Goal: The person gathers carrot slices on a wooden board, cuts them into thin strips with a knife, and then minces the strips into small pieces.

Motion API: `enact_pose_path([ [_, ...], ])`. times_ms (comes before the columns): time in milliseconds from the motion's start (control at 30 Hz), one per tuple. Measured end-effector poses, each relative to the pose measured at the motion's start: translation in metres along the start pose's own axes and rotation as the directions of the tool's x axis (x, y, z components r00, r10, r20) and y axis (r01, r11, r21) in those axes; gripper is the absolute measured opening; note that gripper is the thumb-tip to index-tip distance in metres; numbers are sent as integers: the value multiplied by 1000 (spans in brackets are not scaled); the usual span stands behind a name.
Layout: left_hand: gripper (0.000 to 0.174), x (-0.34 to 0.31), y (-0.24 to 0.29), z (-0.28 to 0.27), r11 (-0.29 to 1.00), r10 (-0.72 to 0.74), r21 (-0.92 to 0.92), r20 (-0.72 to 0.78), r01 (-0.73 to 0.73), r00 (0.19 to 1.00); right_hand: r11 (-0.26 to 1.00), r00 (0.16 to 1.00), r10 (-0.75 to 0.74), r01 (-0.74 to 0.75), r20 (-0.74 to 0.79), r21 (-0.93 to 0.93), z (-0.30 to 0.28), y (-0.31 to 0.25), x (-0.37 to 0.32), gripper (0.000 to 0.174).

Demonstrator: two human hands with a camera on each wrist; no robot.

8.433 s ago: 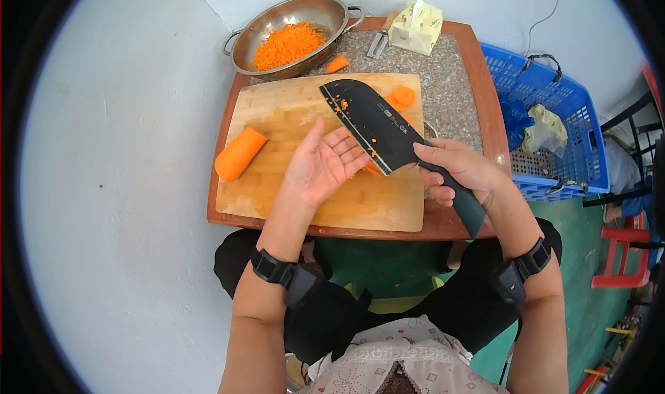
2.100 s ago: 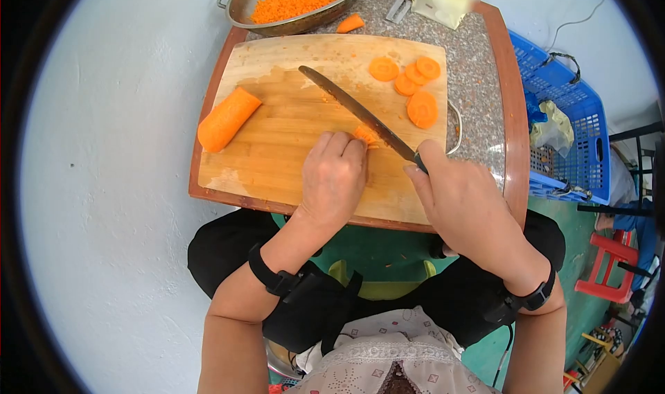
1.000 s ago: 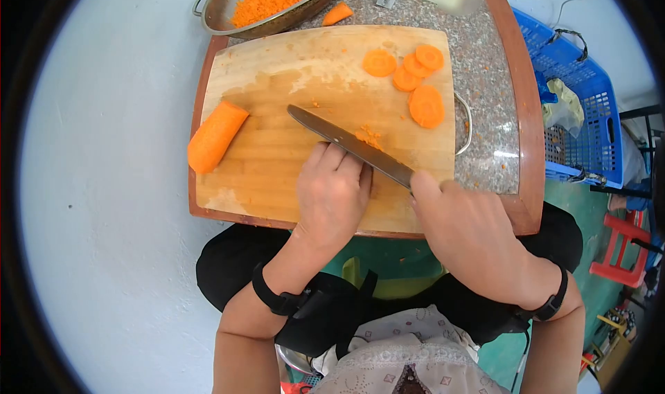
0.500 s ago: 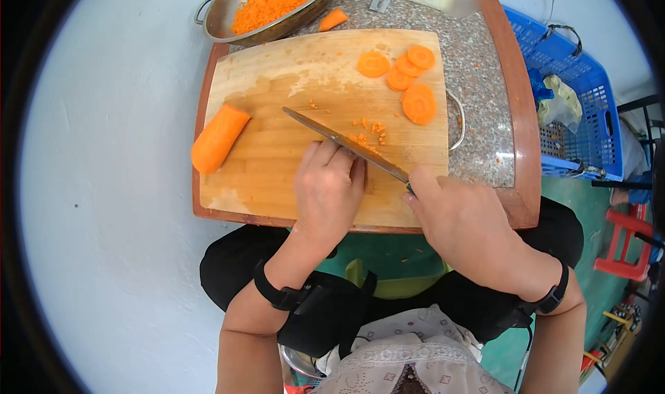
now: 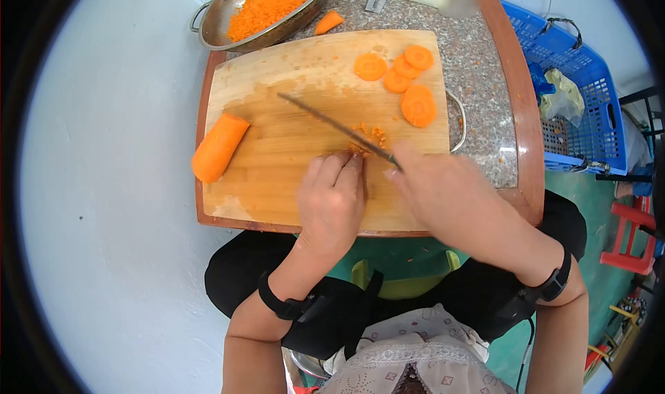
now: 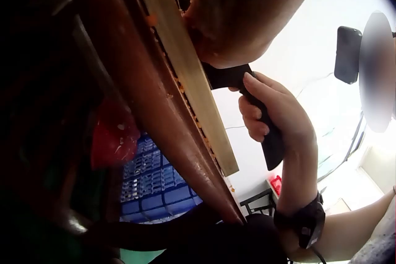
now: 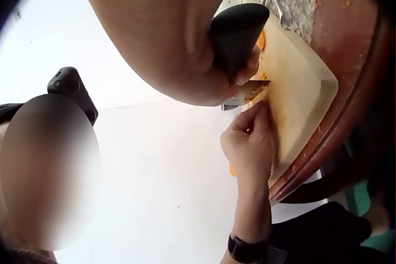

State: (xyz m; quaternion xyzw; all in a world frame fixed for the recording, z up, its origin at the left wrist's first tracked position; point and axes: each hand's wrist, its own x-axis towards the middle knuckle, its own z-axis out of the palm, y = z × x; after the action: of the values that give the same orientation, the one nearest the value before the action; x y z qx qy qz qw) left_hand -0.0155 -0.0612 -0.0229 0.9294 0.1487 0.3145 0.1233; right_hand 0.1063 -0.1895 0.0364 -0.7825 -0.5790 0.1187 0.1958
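Carrot bits [image 5: 377, 135] by the cleaver [image 5: 325, 120], ahead of the left hand [image 5: 332, 199].
Right hand [image 5: 447, 190] grips it; left fingers curl, apparently pinning some.

Your head view bright and evenly lit, edges bowed inside a black rim, your right hand [image 5: 454, 193] slightly motion-blurred, your left wrist view dark beneath the worktop [image 6: 148, 84], white glare behind, both wrist views soft.

Seemingly a home's food-preparation corner, though a small eatery can't be ruled out: a stone-topped desk [image 5: 485, 61] with a cutting board [image 5: 277, 138] and, at 11 o'clock, a two-handled pan [image 5: 280, 35]; plastic crate [image 5: 600, 82] at 2, red stool [image 5: 629, 259] at 3; painted green floor [image 5: 597, 210].
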Motion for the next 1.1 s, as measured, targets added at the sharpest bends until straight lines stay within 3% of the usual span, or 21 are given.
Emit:
enact_pose_path([
  [333, 14, 3, -4, -2, 999, -36, -18, 34, 37, 999, 993, 987, 121, -122, 109, 4, -7, -16, -27, 19],
  [433, 14, 2, -4, 1, 999, -28, -39, 19, 29, 999, 993, 996, 20, -10, 85, -121, -7, -16, -32, 14],
  [733, 16, 3, -3, -5, 1000, -25, -15, 64, 26, 998, 984, 985, 37, -6, 171, -180, -24, -22, -33, 15],
  [833, 15, 4, -2, -4, 1000, -21, -5, 51, 21, 998, 990, 966, 124, -105, 225, -95, -21, -22, -31, 17],
  [933, 13, 5, -2, -3, 1000, -16, -10, 38, 17, 999, 992, 967, 105, -118, 231, 43, -12, -14, -18, 17],
  [1100, 11, 4, 0, -4, 1000, -27, 4, 38, 27, 999, 993, 991, 87, -94, 103, 67, -2, -5, -4, 16],
])
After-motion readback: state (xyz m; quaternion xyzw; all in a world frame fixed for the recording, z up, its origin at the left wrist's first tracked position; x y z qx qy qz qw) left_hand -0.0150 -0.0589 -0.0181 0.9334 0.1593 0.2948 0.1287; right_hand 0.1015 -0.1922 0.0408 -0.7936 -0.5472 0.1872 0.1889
